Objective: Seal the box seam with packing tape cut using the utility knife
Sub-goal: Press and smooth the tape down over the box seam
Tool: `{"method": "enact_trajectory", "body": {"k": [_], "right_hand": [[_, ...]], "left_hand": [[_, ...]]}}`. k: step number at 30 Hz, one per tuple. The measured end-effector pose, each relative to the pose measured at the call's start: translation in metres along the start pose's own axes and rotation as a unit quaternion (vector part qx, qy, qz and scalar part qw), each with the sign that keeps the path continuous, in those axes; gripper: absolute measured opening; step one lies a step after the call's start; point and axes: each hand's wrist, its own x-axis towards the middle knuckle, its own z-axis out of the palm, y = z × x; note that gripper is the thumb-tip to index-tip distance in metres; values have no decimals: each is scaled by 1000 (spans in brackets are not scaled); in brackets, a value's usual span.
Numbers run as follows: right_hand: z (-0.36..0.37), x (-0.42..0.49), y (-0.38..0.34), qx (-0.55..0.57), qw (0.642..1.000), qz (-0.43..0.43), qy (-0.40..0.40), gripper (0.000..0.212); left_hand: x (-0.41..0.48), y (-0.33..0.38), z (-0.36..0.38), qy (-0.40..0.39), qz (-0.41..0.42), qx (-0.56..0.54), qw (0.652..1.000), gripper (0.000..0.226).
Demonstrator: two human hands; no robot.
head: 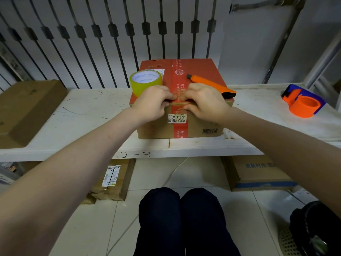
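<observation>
Cardboard box (195,124) sits on the white shelf (73,115) in front of me, a red printed strip running over its top and down its front. My left hand (153,105) and right hand (204,103) meet at the front top edge, fingertips pinched on a clear piece of tape (179,103) lying across that strip. On the box top, the yellowish tape roll (145,82) stands behind my left hand; the orange knife (212,85) lies behind my right. An orange and blue tape dispenser (302,101) rests far right.

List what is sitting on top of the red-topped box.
On the box: a tape roll, an orange utility knife, and both hands, left hand and right hand, pressing at the front edge. The seam beneath the fingers is covered.
</observation>
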Motion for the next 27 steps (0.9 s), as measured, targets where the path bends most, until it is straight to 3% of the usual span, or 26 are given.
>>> {"method": "enact_trajectory", "body": {"k": [3, 6, 9, 14, 19, 22, 27], "right_hand": [[6, 7, -12, -60, 997, 28, 38, 54], [18, 15, -25, -87, 991, 74, 71, 61], [15, 16, -23, -80, 992, 56, 75, 51], [0, 16, -11, -11, 1000, 10, 15, 35], [5, 13, -14, -24, 996, 66, 47, 47], [13, 19, -25, -17, 993, 98, 65, 42], [0, 15, -13, -4, 999, 39, 26, 30]], "left_hand": [[0, -1, -5, -28, -9, 7, 1000, 46], [-3, 0, -7, -38, -15, 14, 999, 53], [-3, 2, -7, -34, -14, 5, 999, 54], [-4, 0, -4, -20, -13, -4, 1000, 54], [-3, 2, -5, -20, -15, -6, 1000, 54], [-5, 3, -6, -18, -17, -2, 1000, 54], [-5, 4, -4, -19, -18, -4, 1000, 41]]}}
